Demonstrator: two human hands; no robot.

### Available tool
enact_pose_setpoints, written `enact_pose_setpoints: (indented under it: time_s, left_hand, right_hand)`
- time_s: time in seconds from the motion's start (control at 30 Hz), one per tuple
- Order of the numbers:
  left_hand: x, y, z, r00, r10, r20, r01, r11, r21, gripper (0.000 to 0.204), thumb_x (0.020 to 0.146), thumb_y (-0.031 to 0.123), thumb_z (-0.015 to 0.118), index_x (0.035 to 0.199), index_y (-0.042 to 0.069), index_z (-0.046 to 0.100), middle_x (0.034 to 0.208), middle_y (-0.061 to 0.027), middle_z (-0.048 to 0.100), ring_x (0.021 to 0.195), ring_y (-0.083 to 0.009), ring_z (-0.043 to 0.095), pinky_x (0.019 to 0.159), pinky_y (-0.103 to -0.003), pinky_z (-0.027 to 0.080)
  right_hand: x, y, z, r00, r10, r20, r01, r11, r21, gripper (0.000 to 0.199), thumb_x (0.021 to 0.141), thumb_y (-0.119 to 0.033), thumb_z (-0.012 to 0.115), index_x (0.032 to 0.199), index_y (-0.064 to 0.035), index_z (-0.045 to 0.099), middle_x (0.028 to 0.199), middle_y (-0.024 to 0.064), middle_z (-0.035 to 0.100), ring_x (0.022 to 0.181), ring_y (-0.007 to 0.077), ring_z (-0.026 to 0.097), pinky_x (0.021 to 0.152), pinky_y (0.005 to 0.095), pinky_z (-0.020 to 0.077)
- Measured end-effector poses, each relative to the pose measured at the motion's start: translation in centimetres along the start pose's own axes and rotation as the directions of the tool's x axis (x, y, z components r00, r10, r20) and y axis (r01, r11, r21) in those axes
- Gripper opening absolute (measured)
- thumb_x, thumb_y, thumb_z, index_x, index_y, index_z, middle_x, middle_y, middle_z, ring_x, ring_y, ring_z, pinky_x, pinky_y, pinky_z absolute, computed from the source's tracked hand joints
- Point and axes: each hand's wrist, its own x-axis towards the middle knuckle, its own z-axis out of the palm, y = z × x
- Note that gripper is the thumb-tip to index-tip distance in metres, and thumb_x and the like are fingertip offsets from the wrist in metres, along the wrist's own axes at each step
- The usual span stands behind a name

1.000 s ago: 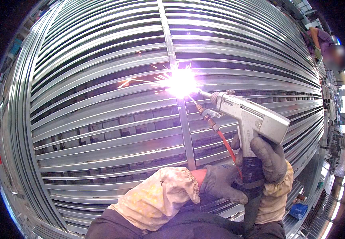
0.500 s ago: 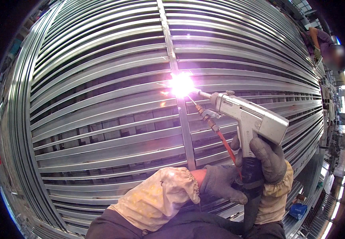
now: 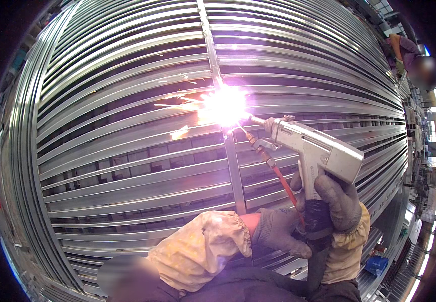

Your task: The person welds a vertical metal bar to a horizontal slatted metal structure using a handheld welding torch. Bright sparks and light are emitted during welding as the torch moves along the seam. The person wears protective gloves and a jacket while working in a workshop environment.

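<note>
My right hand (image 3: 339,202), in a grey glove, is wrapped around the grip of a silver handheld welding gun (image 3: 323,151). My left hand (image 3: 282,234), gloved too, is closed at the black-taped lower end of that grip and its cable; some of its fingers are hidden. A red wire-feed tube (image 3: 284,183) with a brass-coloured fitting runs along the gun to the nozzle. At the nozzle's tip a white-violet glare (image 3: 225,104) covers the weld spot on a narrow metal crossbar (image 3: 234,173). Sparks fly left from it.
Long parallel metal bars (image 3: 142,186) with gaps between them fill the work area, framed at the left by lengthwise bars (image 3: 27,166). Another person (image 3: 404,50) is at the far right edge. A blue package (image 3: 376,266) lies at the lower right.
The glare has shifted slightly left and grown, with more sparks streaming left. Both hands and the gun have barely moved. A blurred patch now shows at the lower left.
</note>
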Motion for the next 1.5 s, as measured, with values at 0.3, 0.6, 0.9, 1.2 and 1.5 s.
enact_pose_setpoints:
  time_s: [0.3, 0.6, 0.9, 1.2, 1.5]
  left_hand:
    - [-0.1, -1.0, 0.1, 1.0, -0.026, 0.011, 0.026, 0.998, -0.052, 0.042, 0.086, 0.029, 0.077, 0.113, 0.002, 0.06, 0.085, -0.0034, 0.067, 0.074, -0.0135, 0.064, 0.064, -0.03, 0.051]
    - [-0.1, 0.0, 0.1, 0.997, -0.062, 0.054, 0.069, 0.988, -0.135, 0.064, 0.085, 0.034, 0.079, 0.132, 0.001, 0.052, 0.112, -0.0139, 0.068, 0.101, -0.0218, 0.066, 0.084, -0.035, 0.055]
    - [0.3, -1.3, -0.3, 0.989, 0.03, 0.143, -0.031, 0.999, 0.007, 0.066, 0.086, 0.034, 0.08, 0.132, -0.003, 0.053, 0.124, -0.0151, 0.064, 0.117, -0.0259, 0.061, 0.099, -0.042, 0.049]
    - [-0.3, -1.2, 0.0, 0.987, -0.127, 0.103, 0.126, 0.992, 0.024, 0.074, 0.083, 0.039, 0.08, 0.14, 0.003, 0.048, 0.122, -0.0173, 0.065, 0.119, -0.0277, 0.059, 0.101, -0.042, 0.048]
    - [-0.1, -0.2, 0.2, 0.985, -0.131, 0.112, 0.139, 0.988, -0.062, 0.06, 0.085, 0.033, 0.08, 0.131, 0.003, 0.056, 0.113, -0.011, 0.069, 0.104, -0.0205, 0.064, 0.089, -0.036, 0.052]
  right_hand:
    - [-0.2, 0.5, -0.1, 1.0, -0.025, -0.017, 0.024, 0.999, -0.034, 0.045, 0.096, -0.015, 0.067, 0.134, 0.0027, 0.052, 0.104, 0.0141, 0.07, 0.085, 0.0173, 0.069, 0.07, 0.0296, 0.058]
    - [-0.7, 0.1, 0.0, 1.0, 0.007, -0.006, -0.007, 1.0, -0.013, 0.044, 0.097, -0.017, 0.066, 0.133, 0.0041, 0.053, 0.106, 0.0146, 0.07, 0.09, 0.0182, 0.069, 0.074, 0.0302, 0.0582]
    - [-0.7, 1.5, -1.1, 0.997, -0.029, -0.067, 0.02, 0.992, -0.125, 0.044, 0.096, -0.016, 0.067, 0.134, 0.0032, 0.053, 0.108, 0.015, 0.07, 0.092, 0.0184, 0.069, 0.076, 0.032, 0.0582]
    - [-0.8, 0.2, 0.1, 0.999, -0.017, 0.037, 0.018, 0.999, -0.034, 0.041, 0.097, -0.015, 0.063, 0.133, 0.0029, 0.053, 0.103, 0.0143, 0.07, 0.085, 0.0176, 0.068, 0.072, 0.0303, 0.0572]
    - [-1.2, 0.6, 0.0, 0.999, 0.023, -0.047, -0.025, 0.999, -0.043, 0.044, 0.096, -0.016, 0.066, 0.133, 0.002, 0.053, 0.105, 0.0148, 0.07, 0.085, 0.0168, 0.068, 0.071, 0.0297, 0.0571]
